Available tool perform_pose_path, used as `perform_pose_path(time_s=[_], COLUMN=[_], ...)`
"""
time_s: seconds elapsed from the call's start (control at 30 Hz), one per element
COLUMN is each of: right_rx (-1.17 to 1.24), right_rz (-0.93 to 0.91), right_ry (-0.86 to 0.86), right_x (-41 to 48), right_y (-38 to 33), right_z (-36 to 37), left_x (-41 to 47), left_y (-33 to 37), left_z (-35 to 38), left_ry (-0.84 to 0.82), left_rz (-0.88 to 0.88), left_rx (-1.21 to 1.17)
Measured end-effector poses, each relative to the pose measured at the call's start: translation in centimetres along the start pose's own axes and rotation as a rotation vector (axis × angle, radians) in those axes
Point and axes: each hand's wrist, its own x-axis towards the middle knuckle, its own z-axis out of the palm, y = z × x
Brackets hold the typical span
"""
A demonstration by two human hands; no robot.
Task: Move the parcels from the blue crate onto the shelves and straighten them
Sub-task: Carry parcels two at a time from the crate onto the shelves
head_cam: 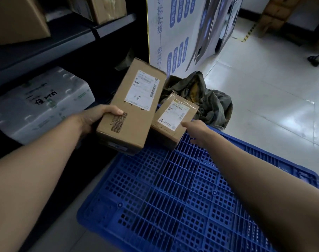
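Left grip (96, 118) clamped on long parcel (135, 108); right grip (197, 131) pinching small parcel (170, 122) at blue crate (173, 197) far end.

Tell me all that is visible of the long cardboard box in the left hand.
The long cardboard box is brown and oblong. Its top face carries a white shipping label with barcodes and a pen mark, plus a printed black barcode near the closer end. The left hand grips its near left edge, thumb on top. It is held tilted over the far left corner of the blue crate, beside the smaller parcel; whether they touch is unclear.
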Motion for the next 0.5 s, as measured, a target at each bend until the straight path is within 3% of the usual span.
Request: perform_pose_path(time_s=[0.2,0.33,0.5], right_rx=[0.024,0.084,0.255], right_rz=[0.062,0.145,0.196], right_ry=[0.003,0.009,-0.034], right_x=[3.3,5.8,8.5], right_y=[0.5,1.6,3.6], right_z=[1.1,1.8,1.3], left_x=[3.0,5.6,8.0], left_y=[-0.9,-1.4,-1.7], left_z=[-2.7,-2.8,-2.8], left_ry=[0.102,0.078,0.055], left_rz=[-0.002,-0.106,-0.094], left_rx=[-0.023,0.085,0.073])
